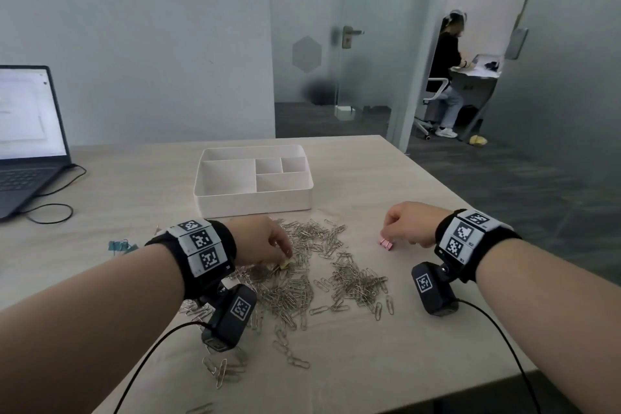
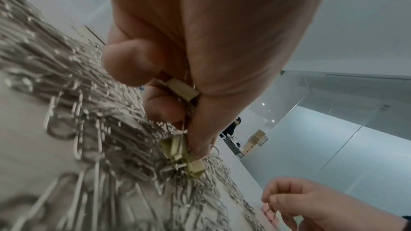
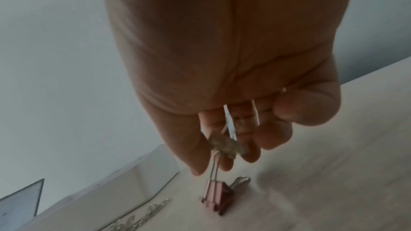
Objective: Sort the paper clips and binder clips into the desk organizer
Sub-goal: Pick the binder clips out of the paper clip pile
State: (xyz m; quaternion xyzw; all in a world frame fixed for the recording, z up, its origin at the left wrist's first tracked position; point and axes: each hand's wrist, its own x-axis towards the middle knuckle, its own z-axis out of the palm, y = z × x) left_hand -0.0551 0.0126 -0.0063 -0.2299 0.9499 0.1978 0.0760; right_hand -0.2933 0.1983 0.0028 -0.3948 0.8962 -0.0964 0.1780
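A wide heap of silver paper clips (image 1: 302, 279) covers the table's middle. My left hand (image 1: 285, 255) reaches down into it and pinches yellow binder clips (image 1: 283, 264). In the left wrist view one yellow binder clip (image 2: 182, 90) sits tucked between the curled fingers and two more (image 2: 177, 148) hang at the fingertips of the left hand (image 2: 189, 140). My right hand (image 1: 386, 236) pinches the wire handle of a pink binder clip (image 1: 385, 243) that touches the table; the right hand (image 3: 218, 164) also clutches a small blurred metal piece above the pink binder clips (image 3: 214, 193). The white desk organizer (image 1: 252, 203) stands behind the heap, its compartments bare.
Teal binder clips (image 1: 121, 245) lie left of my left wrist. An open laptop (image 1: 27, 138) with a black cable (image 1: 50, 212) sits at the far left. The table edge (image 1: 470, 212) runs along the right. A person sits in a room beyond the glass partition.
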